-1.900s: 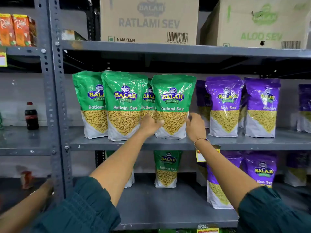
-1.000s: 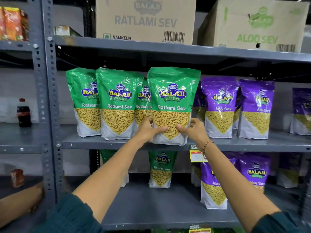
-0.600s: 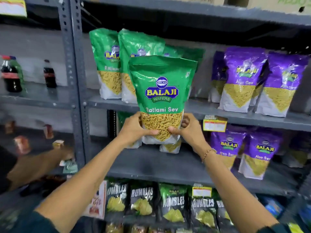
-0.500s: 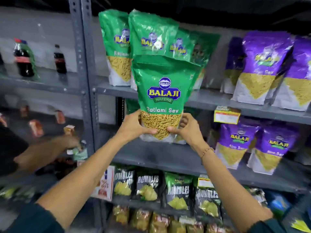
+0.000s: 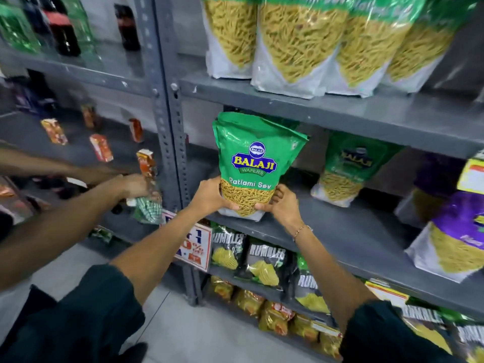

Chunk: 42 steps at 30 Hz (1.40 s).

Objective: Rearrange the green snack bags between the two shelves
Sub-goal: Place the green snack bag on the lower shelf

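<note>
I hold a green Balaji Ratlami Sev bag (image 5: 258,163) upright by its lower corners. My left hand (image 5: 212,196) grips its left side and my right hand (image 5: 280,204) its right. The bag's base rests at the front left of the lower grey shelf (image 5: 340,231). A second green bag (image 5: 351,166) stands further back on that shelf, to the right. Several green bags (image 5: 309,40) stand in a row on the upper shelf (image 5: 340,111), their tops cut off by the frame.
Purple Aloo Sev bags (image 5: 455,237) stand at the lower shelf's right. Black Rumbles packs (image 5: 264,260) fill the shelf below. A perforated steel upright (image 5: 167,106) borders the left. Another person's hand (image 5: 131,184) reaches into the neighbouring rack among small cartons and bottles (image 5: 62,30).
I took the front green bag off the upper shelf with both hands and brought it down to the lower shelf's front left. The view tilted downward, and the other person's arm reached further in.
</note>
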Each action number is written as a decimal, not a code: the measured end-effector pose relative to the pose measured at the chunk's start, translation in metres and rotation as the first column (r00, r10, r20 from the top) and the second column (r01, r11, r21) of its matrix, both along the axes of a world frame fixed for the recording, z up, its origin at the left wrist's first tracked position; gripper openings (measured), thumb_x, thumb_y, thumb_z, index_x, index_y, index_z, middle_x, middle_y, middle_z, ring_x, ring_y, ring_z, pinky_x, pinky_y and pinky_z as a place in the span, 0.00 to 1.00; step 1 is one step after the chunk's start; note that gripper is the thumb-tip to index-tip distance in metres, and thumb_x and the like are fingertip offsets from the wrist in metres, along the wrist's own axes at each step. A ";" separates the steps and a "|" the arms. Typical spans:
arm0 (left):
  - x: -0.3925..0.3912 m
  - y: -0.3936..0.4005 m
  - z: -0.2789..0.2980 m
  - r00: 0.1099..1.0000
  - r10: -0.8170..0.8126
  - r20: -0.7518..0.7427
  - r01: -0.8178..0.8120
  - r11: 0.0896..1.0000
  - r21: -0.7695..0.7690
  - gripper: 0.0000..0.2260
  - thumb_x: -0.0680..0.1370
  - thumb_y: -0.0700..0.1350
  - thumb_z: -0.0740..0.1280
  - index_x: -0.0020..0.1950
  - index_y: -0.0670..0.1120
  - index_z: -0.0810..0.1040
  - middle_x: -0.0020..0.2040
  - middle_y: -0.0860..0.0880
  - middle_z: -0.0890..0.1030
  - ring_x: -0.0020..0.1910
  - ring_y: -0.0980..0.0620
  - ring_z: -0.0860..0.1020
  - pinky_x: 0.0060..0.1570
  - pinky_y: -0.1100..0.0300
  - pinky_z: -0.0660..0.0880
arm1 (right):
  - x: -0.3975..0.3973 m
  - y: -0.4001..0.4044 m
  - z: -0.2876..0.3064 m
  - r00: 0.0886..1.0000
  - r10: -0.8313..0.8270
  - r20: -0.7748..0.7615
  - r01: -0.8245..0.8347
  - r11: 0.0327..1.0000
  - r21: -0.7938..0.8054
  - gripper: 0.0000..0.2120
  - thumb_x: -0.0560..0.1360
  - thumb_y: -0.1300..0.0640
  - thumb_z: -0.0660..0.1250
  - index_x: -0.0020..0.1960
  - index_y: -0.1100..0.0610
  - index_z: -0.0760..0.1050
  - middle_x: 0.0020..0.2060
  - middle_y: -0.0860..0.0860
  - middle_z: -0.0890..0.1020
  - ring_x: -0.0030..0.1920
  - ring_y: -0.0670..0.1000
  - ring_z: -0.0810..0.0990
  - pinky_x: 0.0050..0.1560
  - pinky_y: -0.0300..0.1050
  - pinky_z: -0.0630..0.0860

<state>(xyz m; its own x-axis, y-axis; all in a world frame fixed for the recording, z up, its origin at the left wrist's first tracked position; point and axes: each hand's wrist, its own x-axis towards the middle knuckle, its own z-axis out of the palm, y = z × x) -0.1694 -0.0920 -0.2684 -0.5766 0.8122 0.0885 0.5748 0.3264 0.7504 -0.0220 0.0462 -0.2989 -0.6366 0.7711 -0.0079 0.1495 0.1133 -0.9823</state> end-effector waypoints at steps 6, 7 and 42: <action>-0.032 0.044 -0.015 0.995 0.089 0.037 -0.088 0.996 -0.019 0.32 0.56 0.44 0.82 0.59 0.42 0.77 0.57 0.44 0.83 0.53 0.50 0.79 0.49 0.64 0.71 | -0.041 0.040 -0.011 1.000 0.007 0.002 -0.007 1.000 -0.011 0.31 0.56 0.69 0.78 0.56 0.62 0.70 0.51 0.55 0.80 0.50 0.51 0.79 0.55 0.46 0.77; -0.036 0.049 -0.016 0.993 0.106 0.043 -0.105 0.994 -0.019 0.32 0.57 0.43 0.82 0.59 0.42 0.77 0.57 0.44 0.83 0.55 0.49 0.80 0.50 0.64 0.71 | -0.047 0.045 -0.011 1.000 0.012 0.006 -0.012 1.000 -0.010 0.32 0.56 0.70 0.78 0.57 0.63 0.70 0.51 0.55 0.79 0.50 0.51 0.79 0.54 0.45 0.76; 0.041 -0.002 0.177 0.978 -0.178 0.111 0.154 0.969 0.195 0.08 0.74 0.45 0.69 0.35 0.48 0.79 0.35 0.48 0.82 0.36 0.50 0.80 0.47 0.54 0.79 | 0.060 -0.050 0.199 0.995 -0.051 0.090 -0.007 0.835 0.550 0.03 0.70 0.61 0.69 0.44 0.56 0.79 0.36 0.56 0.83 0.35 0.49 0.80 0.37 0.37 0.75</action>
